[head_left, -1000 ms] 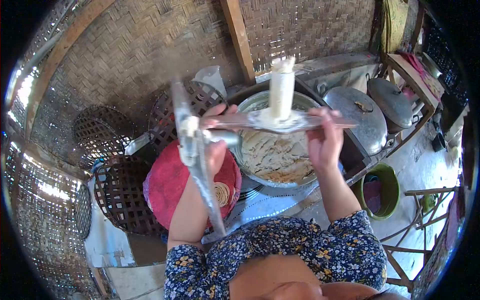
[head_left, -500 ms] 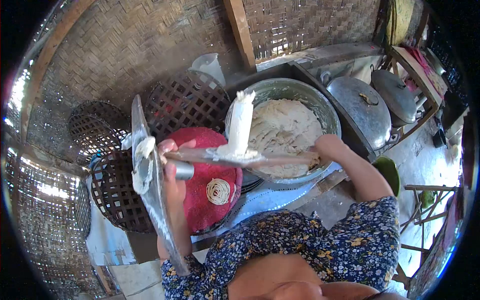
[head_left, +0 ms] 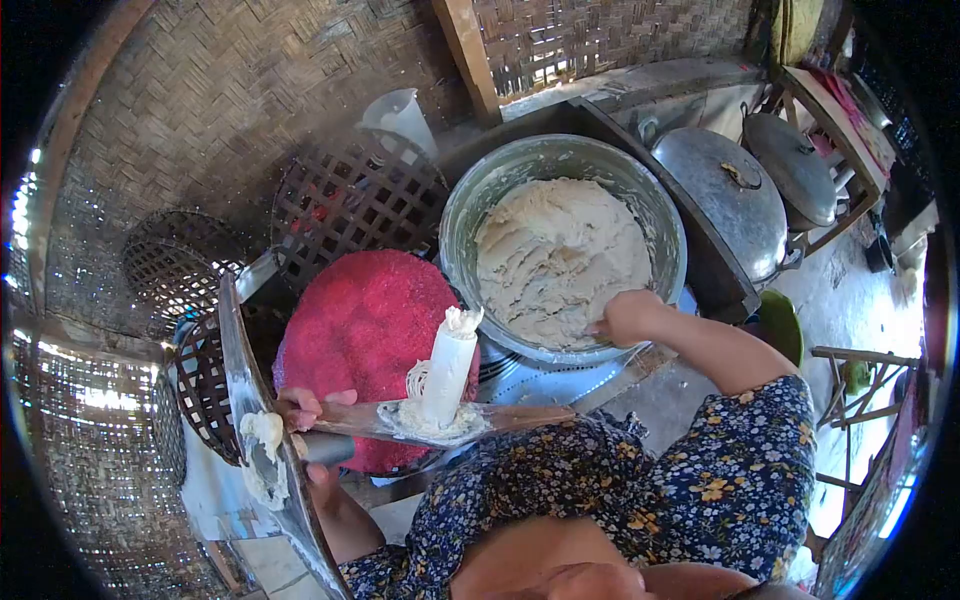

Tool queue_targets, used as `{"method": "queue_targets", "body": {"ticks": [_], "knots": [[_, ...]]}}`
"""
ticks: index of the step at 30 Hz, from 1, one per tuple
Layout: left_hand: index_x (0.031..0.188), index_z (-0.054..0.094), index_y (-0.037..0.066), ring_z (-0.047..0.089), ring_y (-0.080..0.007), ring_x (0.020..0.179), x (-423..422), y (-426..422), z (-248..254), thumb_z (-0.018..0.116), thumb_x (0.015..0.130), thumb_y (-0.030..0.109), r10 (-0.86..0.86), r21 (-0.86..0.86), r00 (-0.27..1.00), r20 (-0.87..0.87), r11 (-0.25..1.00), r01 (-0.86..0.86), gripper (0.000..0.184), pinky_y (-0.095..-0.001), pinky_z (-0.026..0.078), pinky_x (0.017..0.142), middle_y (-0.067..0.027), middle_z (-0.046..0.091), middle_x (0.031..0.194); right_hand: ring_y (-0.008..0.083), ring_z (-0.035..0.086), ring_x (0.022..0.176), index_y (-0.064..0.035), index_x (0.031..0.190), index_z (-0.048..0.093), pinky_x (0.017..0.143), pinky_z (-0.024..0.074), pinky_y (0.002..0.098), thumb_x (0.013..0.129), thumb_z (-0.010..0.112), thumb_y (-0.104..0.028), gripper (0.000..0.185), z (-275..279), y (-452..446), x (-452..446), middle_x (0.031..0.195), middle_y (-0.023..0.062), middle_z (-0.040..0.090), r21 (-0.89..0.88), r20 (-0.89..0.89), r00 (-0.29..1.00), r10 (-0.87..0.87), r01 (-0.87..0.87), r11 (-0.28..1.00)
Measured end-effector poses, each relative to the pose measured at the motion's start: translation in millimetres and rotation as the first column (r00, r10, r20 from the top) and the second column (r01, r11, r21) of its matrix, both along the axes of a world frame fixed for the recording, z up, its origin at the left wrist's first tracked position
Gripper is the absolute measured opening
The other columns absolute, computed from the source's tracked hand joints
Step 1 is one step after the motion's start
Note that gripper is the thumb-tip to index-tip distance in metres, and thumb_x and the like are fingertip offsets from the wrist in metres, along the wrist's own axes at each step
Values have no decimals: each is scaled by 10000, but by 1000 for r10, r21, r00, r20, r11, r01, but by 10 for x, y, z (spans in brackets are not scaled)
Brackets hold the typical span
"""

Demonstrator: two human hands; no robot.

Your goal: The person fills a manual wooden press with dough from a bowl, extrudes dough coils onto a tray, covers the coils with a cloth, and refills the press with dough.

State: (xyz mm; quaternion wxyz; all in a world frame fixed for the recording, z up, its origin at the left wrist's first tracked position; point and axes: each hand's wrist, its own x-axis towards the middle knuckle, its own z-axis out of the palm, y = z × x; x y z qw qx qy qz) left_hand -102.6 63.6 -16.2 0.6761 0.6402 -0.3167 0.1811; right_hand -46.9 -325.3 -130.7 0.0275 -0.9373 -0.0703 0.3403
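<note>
My left hand (head_left: 318,412) grips the wooden press parts at the lower left. One is a long board (head_left: 325,540) with pale dough stuck round its opening and a metal tube on it. The other is a plunger board (head_left: 515,418), its upright white cylinder (head_left: 450,372) tipped with dough. My right hand (head_left: 632,318) is closed at the front rim of a large metal basin, its fingertips at the pale dough (head_left: 565,255); what they hold is hidden. Behind the plunger, a coil of dough strands (head_left: 417,378) sits on a round red mat (head_left: 365,320).
Dark woven baskets (head_left: 360,200) stand at the left and behind the mat. A white pitcher (head_left: 402,120) is by the woven wall. Large lidded pots (head_left: 722,195) are right of the basin (head_left: 660,190), with a green tub (head_left: 780,325) below them.
The plunger board came out of my right hand's grip, and my left hand carried both press parts left and down. My right hand moved from the plunger to the dough in the basin.
</note>
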Motion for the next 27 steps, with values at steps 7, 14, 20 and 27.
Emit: {"method": "queue_targets", "body": {"ticks": [7, 14, 20, 27], "knots": [[1076, 501, 99, 424, -208, 968, 92, -123, -30, 721, 708, 371, -44, -26, 998, -54, 999, 43, 508, -551, 498, 778, -15, 501, 1036, 351, 608, 877, 6, 879, 654, 763, 480, 428, 828, 509, -395, 429, -28, 189, 3, 919, 211, 627, 72, 36, 997, -63, 60, 996], [1082, 504, 96, 431, -205, 972, 127, -227, 19, 741, 682, 368, -133, -40, 984, -121, 991, 129, 538, -564, 482, 795, -7, 505, 1039, 351, 609, 837, -78, 896, 668, 739, 479, 427, 822, 507, -455, 416, -59, 128, -68, 854, 195, 631, 184, 84, 985, -152, 135, 974], [1050, 517, 79, 445, -195, 953, 77, -32, 13, 745, 682, 356, -46, -30, 997, -68, 999, 44, 514, -545, 485, 800, -25, 489, 1016, 330, 613, 750, -131, 850, 684, 685, 475, 419, 796, 519, -464, 376, 505, -107, -82, 781, 139, 641, 256, 252, 958, -139, 73, 964], [1051, 504, -5, 584, -195, 901, 60, -165, 31, 674, 716, 30, 4, 55, 968, -252, 998, 11, 377, -289, 481, 823, -122, 576, 990, 130, 585, 641, -82, 1035, 642, 589, 440, 324, 803, 608, -326, 338, 1123, -482, -47, 744, 69, 663, 668, 2, 974, -229, 169, 725]]}}
